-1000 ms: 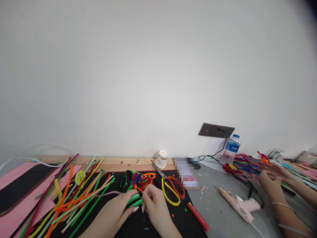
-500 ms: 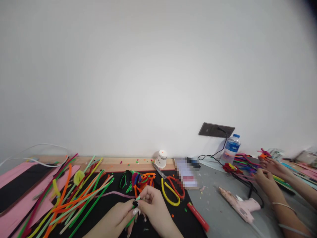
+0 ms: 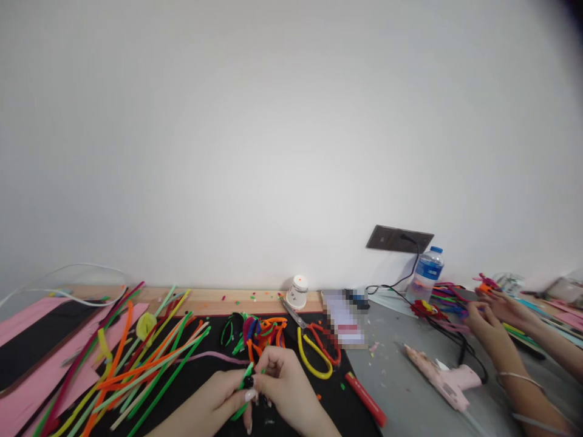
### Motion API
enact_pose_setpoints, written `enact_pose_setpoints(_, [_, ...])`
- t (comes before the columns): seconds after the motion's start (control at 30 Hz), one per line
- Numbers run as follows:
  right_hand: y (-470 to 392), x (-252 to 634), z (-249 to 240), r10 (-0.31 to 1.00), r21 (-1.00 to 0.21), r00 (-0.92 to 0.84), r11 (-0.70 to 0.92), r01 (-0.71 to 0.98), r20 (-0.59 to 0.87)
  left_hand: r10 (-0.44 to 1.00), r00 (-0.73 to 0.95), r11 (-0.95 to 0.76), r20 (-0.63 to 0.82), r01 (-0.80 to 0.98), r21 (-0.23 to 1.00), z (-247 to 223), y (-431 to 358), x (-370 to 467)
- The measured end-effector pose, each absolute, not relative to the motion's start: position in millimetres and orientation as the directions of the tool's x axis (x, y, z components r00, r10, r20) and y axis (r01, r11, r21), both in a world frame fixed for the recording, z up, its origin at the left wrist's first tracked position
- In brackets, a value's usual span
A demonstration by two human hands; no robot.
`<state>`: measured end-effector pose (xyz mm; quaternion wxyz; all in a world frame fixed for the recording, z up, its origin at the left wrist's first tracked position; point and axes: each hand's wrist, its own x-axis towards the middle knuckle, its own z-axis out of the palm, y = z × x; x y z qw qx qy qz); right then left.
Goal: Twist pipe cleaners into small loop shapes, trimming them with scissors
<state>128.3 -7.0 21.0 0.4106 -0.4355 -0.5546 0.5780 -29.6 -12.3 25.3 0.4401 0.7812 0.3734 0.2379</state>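
Observation:
My left hand (image 3: 217, 396) is low in the middle of the view, its fingers closed in a pinch on a short green pipe cleaner (image 3: 238, 414). One end of the green piece sticks up above the fingers and another stretch shows below the thumb. My right hand (image 3: 289, 388) meets it from the right, thumb and fingers closed on the same green piece; its other fingertips are partly hidden. Just beyond the hands lies a clump of orange, purple and green pipe cleaner pieces (image 3: 266, 331). Scissors (image 3: 314, 352) with yellow and red handles rest right of it.
Loose pipe cleaners (image 3: 150, 370) cover the left of the black mat (image 3: 204, 419). A white cup (image 3: 297, 292) stands upside down at the back. Rightward are a phone (image 3: 344, 318), a red stick-like object (image 3: 365, 399), a pink glue gun (image 3: 441, 376), a water bottle (image 3: 427, 273) and a co-worker's hands (image 3: 487, 325).
My hands have shifted slightly, and more of the green pipe cleaner shows above and below my left fingers. The co-worker's hands have moved a little; other things stay in place.

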Motion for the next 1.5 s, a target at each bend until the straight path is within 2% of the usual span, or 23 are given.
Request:
enact_pose_setpoints(0.3, [-5,127,16,0.964,-0.995,-0.259,-0.085,-0.061,-0.066,0.791,0.611,-0.274,-0.009,0.368,0.888,16,-12,-31])
enact_pose_setpoints(0.57, [-6,127,18,0.958,-1.000,-0.286,-0.001,0.015,-0.005,0.836,0.537,-0.190,-0.115,0.478,0.858,31,-22,-27])
enact_pose_setpoints(0.77, [-8,125,18,0.956,-0.999,-0.293,-0.024,0.021,-0.029,0.825,0.554,-0.255,-0.109,0.538,0.803,35,-21,-28])
enact_pose_setpoints(0.93, [-6,125,16,0.963,-0.999,-0.268,-0.035,0.027,-0.041,0.813,0.582,-0.315,-0.030,0.482,0.818,35,-19,-29])
enact_pose_setpoints(1.03, [-6,127,18,0.967,-0.999,-0.253,0.035,0.040,0.024,0.821,0.570,-0.297,0.003,0.423,0.856,31,-18,-28])
enact_pose_setpoints(1.1, [-8,128,20,0.961,-0.998,-0.270,0.065,0.019,0.058,0.824,0.566,-0.261,-0.009,0.393,0.882,28,-17,-28])
enact_pose_setpoints(1.23, [-11,127,26,0.945,-0.999,-0.327,-0.010,-0.049,0.006,0.814,0.580,-0.221,-0.039,0.370,0.902,20,-16,-29])
enact_pose_setpoints(1.37, [-10,127,26,0.947,-0.998,-0.321,-0.046,-0.038,-0.031,0.804,0.590,-0.192,-0.071,0.372,0.908,16,-16,-28])
enact_pose_setpoints(1.5, [-10,128,24,0.947,-1.000,-0.321,-0.010,-0.023,-0.002,0.783,0.612,-0.157,-0.112,0.369,0.916,19,-18,-27])
